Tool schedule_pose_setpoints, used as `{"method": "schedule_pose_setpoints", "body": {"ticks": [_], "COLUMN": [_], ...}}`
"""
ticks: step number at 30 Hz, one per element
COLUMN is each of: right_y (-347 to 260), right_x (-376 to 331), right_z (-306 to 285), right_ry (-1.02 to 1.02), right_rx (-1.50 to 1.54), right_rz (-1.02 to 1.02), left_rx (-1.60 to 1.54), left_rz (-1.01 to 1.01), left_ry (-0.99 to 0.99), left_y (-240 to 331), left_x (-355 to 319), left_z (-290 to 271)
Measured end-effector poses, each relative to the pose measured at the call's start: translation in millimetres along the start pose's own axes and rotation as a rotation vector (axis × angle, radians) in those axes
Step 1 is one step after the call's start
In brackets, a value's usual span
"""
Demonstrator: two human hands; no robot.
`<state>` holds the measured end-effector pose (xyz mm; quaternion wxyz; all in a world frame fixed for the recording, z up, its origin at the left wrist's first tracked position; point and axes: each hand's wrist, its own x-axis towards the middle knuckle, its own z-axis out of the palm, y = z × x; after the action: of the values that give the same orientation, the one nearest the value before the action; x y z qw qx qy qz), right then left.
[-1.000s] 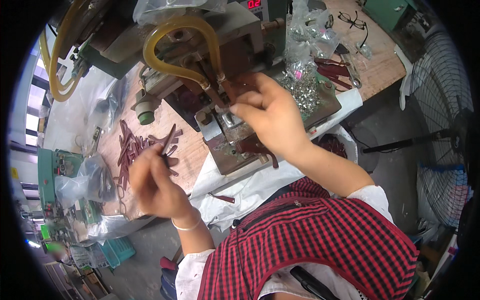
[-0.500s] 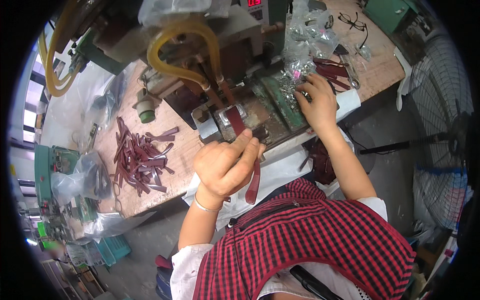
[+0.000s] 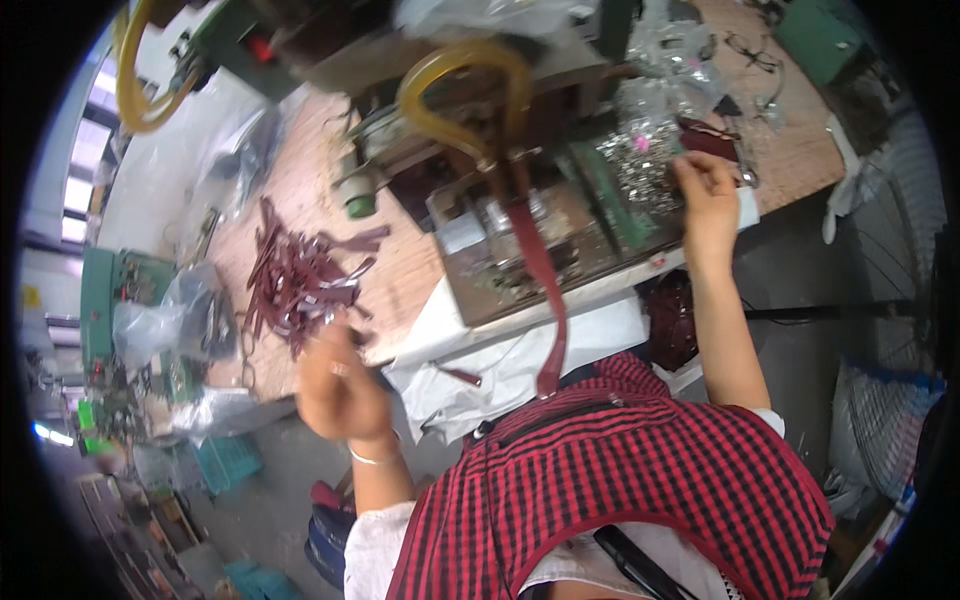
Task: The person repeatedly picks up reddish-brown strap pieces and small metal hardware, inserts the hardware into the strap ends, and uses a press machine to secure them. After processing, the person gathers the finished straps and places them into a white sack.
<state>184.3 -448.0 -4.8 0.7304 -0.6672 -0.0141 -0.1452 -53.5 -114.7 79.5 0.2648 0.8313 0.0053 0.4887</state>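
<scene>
A maroon strap (image 3: 543, 275) lies with its upper end under the head of a press (image 3: 508, 180); its lower end hangs over the bench edge, and no hand touches it. My left hand (image 3: 342, 385) is smeared by motion at the near side of a pile of similar maroon straps (image 3: 300, 275); whether it holds one is unclear. Over at the right, my right hand (image 3: 710, 205) is at the edge of a heap of small shiny metal pieces (image 3: 645, 170). Its fingers are bent together, and what is between the fingertips is too small to make out.
A yellow hose (image 3: 465, 60) loops above the press. Spectacles (image 3: 750, 52) and more maroon pieces (image 3: 708, 138) lie on the bench at the right. Clear plastic bags (image 3: 180, 315) are at the left. A lone strap piece (image 3: 460, 376) rests on white cloth below the bench edge.
My left hand has let go of the strap at the press and moved left to the strap pile. My right hand stays by the metal pieces, its fingers drawn closer together. The view has shifted.
</scene>
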Motion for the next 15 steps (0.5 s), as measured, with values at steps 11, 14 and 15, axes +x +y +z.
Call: {"method": "schedule_pose_setpoints", "body": {"ticks": [11,14,15], "right_y": [-15.7,-24.3,-28.4], "right_x": [-5.7,-18.7,-24.9], "right_z": [61.2,26.5,12.0], "right_ry": [-0.114,-0.057,-0.035], "right_rx": [-0.113,-0.343,-0.410], "right_rz": [0.027,-0.051,-0.079], "left_rx": [0.818,0.684,0.633], "left_rz": [0.259,0.095,0.116], "left_ry": [-0.736,-0.724,-0.676], "left_y": [-187.3,-197.1,-189.9], "left_x": [37.4,23.4,19.1], "left_z": [42.7,51.4,52.6]}}
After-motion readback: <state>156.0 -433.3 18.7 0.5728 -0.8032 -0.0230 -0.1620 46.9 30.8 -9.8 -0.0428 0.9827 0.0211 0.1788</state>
